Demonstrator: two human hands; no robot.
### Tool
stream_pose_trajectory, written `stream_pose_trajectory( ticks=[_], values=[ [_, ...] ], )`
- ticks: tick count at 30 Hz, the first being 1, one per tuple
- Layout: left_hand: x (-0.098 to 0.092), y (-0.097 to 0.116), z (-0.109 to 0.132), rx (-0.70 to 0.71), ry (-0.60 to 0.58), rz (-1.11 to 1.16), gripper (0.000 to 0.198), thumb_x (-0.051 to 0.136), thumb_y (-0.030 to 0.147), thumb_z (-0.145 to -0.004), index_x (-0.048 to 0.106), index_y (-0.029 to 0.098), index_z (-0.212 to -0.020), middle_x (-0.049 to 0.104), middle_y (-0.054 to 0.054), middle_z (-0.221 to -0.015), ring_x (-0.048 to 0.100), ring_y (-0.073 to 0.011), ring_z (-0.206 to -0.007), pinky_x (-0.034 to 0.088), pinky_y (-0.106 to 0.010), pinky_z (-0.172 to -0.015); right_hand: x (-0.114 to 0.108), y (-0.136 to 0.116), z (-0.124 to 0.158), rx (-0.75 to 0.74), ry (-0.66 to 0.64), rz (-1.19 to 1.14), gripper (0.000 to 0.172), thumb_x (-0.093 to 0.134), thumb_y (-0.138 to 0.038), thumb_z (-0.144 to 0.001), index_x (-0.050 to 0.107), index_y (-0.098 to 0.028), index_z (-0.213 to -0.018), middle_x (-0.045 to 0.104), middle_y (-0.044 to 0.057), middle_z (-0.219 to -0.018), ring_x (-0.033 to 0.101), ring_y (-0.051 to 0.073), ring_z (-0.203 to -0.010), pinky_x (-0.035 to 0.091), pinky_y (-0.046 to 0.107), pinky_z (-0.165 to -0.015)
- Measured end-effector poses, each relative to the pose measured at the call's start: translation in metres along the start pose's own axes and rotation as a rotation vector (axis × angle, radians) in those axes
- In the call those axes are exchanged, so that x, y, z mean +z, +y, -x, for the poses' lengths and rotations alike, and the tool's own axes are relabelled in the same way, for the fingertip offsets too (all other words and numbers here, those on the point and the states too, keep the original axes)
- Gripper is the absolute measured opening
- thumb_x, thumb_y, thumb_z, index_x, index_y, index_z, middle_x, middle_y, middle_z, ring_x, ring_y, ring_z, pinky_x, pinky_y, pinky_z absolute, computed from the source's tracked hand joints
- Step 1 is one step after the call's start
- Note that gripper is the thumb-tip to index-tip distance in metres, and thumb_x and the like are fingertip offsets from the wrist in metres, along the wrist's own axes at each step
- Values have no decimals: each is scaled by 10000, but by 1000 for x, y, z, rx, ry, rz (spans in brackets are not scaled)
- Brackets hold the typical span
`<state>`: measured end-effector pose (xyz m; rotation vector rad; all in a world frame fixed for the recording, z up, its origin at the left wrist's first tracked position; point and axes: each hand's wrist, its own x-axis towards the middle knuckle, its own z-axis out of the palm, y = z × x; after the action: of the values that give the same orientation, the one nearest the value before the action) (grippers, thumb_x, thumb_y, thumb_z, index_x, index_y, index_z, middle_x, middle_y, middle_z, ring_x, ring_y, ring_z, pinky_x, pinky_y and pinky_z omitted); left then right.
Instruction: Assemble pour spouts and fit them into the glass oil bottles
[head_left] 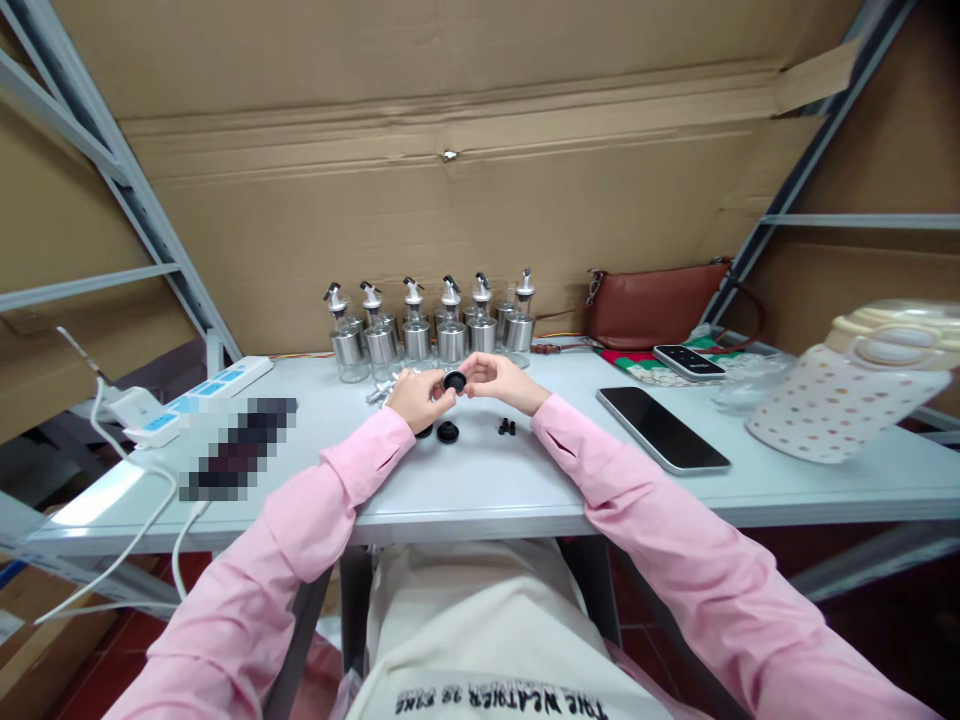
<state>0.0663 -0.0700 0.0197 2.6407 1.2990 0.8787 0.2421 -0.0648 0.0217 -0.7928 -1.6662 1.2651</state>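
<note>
While bottles (450, 335) stand behind, left hand (418, 398) and right hand (500, 379) pinch one black cap (454, 381).

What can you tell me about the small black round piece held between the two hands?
The black round piece is a small, matte cap, plastic or rubber by its look, with a hollow middle facing up. The left hand and right hand pinch it between their fingertips, just above the table, before a row of bottles.

Perhaps seven bottles (451, 338), three caps (454, 380), two phones (662, 428)
</note>
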Motion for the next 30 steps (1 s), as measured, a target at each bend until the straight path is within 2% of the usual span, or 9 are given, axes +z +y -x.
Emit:
stream_pose_trajectory(
  ticks=[15,19,24,30],
  values=[
    [3,0,0,-8,44,42,199,446,302,-643,403,170,-502,454,28,-479,394,-89,-479,315,-234,-564,3,3,-1,-16,-62,38,234,641,-125,-540,487,-175,-710,616,-45,-612,577,90,-582,451,236,-615],
    [3,0,-1,-2,56,33,209,449,295,-645,385,172,-488,457,30,-473,396,-87,-478,319,-235,-567,4,3,-1,-11,-38,58,231,628,-131,-526,477,-175,-695,593,-53,-604,559,87,-560,431,230,-582],
    [2,1,-1,8,48,22,223,461,280,-632,347,173,-473,445,40,-457,381,-82,-475,328,-243,-595,3,4,-1,-40,-3,125,209,608,-146,-528,462,-178,-675,524,-71,-562,468,63,-485,345,196,-477],
    [3,1,-2,17,86,-5,248,442,278,-625,282,171,-469,406,48,-447,351,-78,-476,317,-270,-653,3,4,-1,-61,22,131,219,640,-178,-522,462,-173,-649,522,-59,-583,468,61,-515,364,204,-517]
  ],
)
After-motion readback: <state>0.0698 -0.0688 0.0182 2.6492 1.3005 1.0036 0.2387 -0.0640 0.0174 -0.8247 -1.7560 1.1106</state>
